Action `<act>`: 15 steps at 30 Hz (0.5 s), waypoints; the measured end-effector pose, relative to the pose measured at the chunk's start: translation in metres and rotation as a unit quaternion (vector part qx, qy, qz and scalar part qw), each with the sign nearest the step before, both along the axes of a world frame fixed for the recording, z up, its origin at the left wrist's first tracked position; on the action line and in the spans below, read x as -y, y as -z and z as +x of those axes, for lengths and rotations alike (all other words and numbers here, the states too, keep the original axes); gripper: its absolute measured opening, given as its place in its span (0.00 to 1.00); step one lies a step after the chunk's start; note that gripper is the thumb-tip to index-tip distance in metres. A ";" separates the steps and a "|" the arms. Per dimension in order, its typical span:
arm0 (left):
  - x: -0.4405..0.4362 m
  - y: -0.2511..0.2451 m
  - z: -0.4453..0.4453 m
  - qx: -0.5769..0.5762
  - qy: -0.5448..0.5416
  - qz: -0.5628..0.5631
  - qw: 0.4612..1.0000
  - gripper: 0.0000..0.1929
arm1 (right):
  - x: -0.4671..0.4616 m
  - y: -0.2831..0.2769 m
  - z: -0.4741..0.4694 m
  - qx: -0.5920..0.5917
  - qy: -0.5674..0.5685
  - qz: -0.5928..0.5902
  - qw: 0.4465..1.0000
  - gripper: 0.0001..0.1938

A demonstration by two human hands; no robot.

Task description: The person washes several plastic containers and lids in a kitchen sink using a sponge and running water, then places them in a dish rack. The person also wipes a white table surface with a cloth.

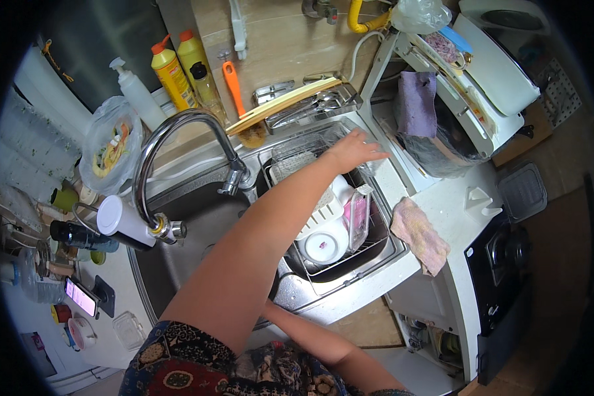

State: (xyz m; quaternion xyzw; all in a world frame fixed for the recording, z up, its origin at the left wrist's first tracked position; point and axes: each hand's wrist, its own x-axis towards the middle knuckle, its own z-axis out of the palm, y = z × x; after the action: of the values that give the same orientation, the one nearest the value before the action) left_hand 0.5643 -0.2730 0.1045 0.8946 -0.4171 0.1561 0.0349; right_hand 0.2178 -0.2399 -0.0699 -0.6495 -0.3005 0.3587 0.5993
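My left arm crosses the sink, and my left hand (359,151) is over the far right corner of the wire dish rack (326,271). Its fingers are spread against clear plastic containers (344,131); whether they grip one is unclear. Under this hand and forearm the rack holds a white slotted plastic basket (326,210), an upturned white bowl (322,247) and a clear rectangular container (360,218) on edge. My right forearm (317,336) reaches in from the lower right; its hand is hidden behind my left arm, near the steel sink's (178,262) front edge.
A curved chrome faucet (146,148) arches over the left basin. Long chopsticks (287,104) lie across a steel utensil holder behind the rack. Bottles (171,74) and a bag of food scraps (111,148) stand behind. A pink cloth (420,237) lies right, beside the stove (500,257). A phone (81,297) stands left.
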 end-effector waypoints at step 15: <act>-0.017 0.007 0.002 -0.178 -0.192 0.039 0.964 0.39 | 0.008 -0.009 0.003 0.056 -0.002 -0.008 0.998 0.19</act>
State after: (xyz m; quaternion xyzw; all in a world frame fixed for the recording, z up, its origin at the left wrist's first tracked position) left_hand 0.5663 -0.2560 0.0971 0.9719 -0.2307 -0.0185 0.0428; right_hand 0.2206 -0.2478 -0.0610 -0.6726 -0.3321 0.3254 0.5756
